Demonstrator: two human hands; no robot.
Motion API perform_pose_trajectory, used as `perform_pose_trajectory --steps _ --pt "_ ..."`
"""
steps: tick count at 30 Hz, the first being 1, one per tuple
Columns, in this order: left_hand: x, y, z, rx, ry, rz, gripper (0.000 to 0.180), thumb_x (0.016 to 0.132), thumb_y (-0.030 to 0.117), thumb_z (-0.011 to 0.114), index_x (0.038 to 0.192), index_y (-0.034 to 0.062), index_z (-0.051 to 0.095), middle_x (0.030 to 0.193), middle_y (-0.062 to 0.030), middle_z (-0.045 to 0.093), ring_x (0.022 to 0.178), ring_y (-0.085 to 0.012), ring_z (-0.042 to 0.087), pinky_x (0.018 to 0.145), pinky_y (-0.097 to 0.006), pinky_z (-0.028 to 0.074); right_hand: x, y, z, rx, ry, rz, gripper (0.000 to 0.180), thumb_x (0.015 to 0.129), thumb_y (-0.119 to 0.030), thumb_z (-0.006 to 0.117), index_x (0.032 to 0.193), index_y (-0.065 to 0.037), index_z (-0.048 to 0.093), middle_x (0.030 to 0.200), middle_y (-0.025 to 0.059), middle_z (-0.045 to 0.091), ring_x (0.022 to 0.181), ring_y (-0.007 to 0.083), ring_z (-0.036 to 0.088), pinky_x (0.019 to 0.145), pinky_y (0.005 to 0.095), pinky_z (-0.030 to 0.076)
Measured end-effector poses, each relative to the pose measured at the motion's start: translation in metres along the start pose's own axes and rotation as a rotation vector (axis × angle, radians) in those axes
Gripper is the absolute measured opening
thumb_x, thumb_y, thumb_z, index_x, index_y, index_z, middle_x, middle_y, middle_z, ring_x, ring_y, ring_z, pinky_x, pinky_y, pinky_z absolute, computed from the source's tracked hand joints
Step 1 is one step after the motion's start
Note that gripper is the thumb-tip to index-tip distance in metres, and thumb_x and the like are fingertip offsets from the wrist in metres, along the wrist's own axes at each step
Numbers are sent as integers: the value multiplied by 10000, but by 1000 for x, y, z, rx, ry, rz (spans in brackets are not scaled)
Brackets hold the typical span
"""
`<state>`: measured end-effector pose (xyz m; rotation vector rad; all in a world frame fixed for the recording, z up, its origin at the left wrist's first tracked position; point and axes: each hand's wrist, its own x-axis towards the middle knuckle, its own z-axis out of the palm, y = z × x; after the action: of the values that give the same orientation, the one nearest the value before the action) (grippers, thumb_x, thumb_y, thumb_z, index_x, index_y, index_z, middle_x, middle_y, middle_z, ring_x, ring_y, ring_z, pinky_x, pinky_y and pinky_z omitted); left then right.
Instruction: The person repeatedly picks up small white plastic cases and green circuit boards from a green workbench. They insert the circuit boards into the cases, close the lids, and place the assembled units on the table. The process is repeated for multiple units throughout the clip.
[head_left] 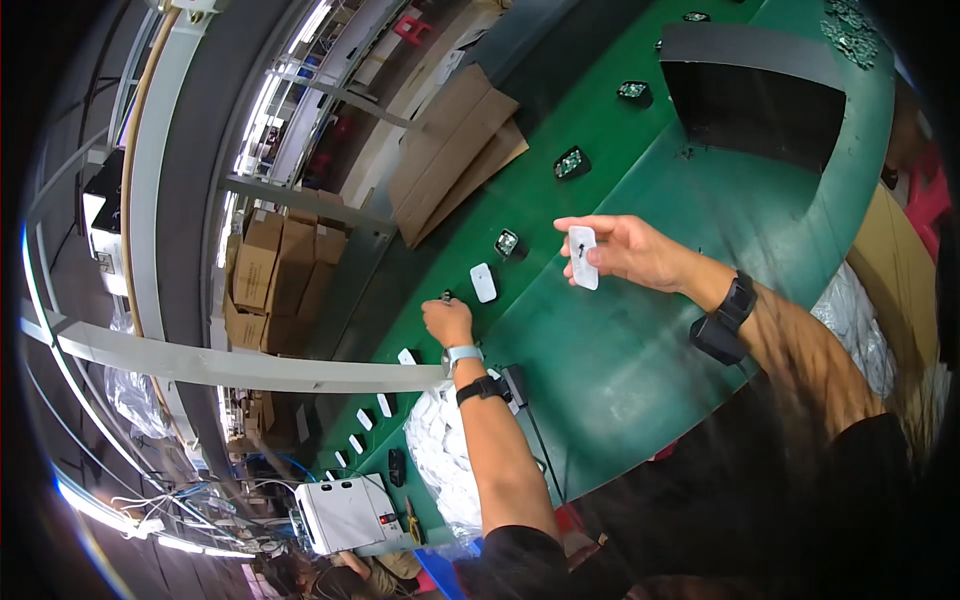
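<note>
My right hand (632, 250) is raised over the green table, pinching a flat white rounded plastic cover (581, 270) with a small dark mark at its middle. Farther left, my left hand (447, 322) is closed over the green belt. A small dark piece (447, 297) shows at its fingertips, too small to name. Just beyond that hand a white rounded cover (483, 283) lies on the belt. Past it sits a black housing with a circuit board (508, 243), and a second such housing (572, 163) is farther along.
A black bin (755, 95) stands at the back right, beside a pile of green circuit boards (850, 35). White plastic bags (438, 465) lie by my left forearm. A grey post (250, 368) crosses near my left wrist. A white box-shaped machine (345, 515) stands at lower left.
</note>
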<state>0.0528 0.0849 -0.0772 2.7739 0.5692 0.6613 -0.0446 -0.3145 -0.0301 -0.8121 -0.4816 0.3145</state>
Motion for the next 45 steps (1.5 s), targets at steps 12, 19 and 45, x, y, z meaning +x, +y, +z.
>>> perform_pose_trajectory --steps 12,19,45 --pt "-169 146 -101 -1356 -812 15 590 802 -140 703 1273 56 407 1165 -162 636 1026 -187 646 851 -272 534 -11 -12 -12 88 -1 -77 413 987 -201 646 1315 -20 473 1217 144 643 1056 223 674 937 360 552" --pt "-183 152 -65 -1828 -739 -86 424 874 29 677 1259 -27 510 1135 -126 636 1014 -201 649 926 -348 538 -10 -3 -13 -31 24 66 344 967 -136 672 1263 -21 539 1167 128 681 1010 182 686 898 329 558" --pt "-197 165 -61 -1587 -693 -21 445 914 -11 683 1329 -86 541 1252 -147 615 1146 -212 618 999 -335 504 -14 4 0 -432 205 76 360 819 -22 804 1157 24 691 1071 95 713 948 133 681 860 272 567"
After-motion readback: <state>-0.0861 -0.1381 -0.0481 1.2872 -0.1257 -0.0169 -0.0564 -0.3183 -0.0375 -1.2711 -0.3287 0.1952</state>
